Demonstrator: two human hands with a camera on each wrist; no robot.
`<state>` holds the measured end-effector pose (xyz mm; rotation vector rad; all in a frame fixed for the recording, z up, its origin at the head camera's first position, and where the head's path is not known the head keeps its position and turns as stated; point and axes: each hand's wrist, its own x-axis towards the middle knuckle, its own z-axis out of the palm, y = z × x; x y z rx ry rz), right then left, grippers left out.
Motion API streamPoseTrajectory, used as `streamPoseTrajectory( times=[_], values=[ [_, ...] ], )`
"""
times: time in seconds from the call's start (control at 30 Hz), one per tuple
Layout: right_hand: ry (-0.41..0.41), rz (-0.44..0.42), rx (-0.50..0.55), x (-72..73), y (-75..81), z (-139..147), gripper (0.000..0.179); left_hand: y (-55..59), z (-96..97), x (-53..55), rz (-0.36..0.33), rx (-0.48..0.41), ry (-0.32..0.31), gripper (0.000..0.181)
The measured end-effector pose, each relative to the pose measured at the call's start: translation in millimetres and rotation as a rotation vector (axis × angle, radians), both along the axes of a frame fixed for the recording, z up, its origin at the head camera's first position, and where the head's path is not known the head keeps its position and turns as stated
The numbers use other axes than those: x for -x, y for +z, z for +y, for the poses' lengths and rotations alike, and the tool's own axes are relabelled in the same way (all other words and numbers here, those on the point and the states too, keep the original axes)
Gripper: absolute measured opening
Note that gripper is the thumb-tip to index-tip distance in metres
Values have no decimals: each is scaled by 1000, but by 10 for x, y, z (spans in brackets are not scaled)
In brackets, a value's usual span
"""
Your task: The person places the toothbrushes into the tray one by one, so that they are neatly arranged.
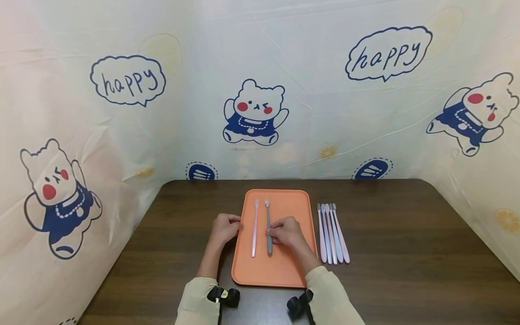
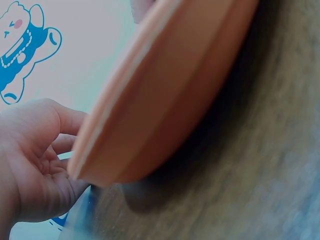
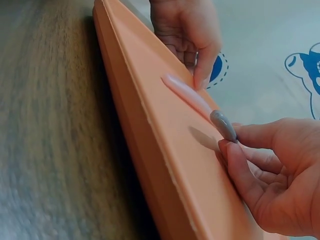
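On an orange tray [image 1: 280, 273], a pink toothbrush [image 1: 254, 234] lies lengthwise toward the left side. My right hand [image 1: 287, 232] pinches a grey toothbrush [image 1: 270, 248] by its handle, between thumb and fingers, just right of the pink one. In the right wrist view the grey handle end [image 3: 223, 125] is raised over the tray and casts a shadow on it. My left hand [image 1: 225, 229] holds the tray's left edge, its fingers at the rim in the left wrist view. Part of the grey handle is hidden behind my right fingers.
Right of the tray, several pink and blue toothbrushes [image 1: 331, 234] lie side by side on the dark wooden table [image 1: 390, 234]. A pale curtain [image 1: 317, 113] printed with cartoon bears surrounds the table at the back and sides.
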<state>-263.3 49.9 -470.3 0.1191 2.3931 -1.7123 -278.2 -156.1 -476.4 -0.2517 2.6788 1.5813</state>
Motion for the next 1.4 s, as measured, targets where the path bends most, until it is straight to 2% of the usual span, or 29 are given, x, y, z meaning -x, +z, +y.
streamPoseTrajectory(
  times=[0.43, 0.87, 1.23, 1.4],
  values=[
    [35, 40, -28, -2, 8, -114, 18, -1, 1, 5, 2, 10, 5, 26],
    [57, 54, -160, -24, 31, -157, 15, -10, 0, -2, 3, 22, 11, 27],
    [64, 52, -141, -33, 29, -121, 20, 14, 13, 4, 4, 14, 18, 26],
    [63, 109, -179, -36, 18, -79, 18, 19, 15, -9, -3, 2, 15, 27]
  ],
)
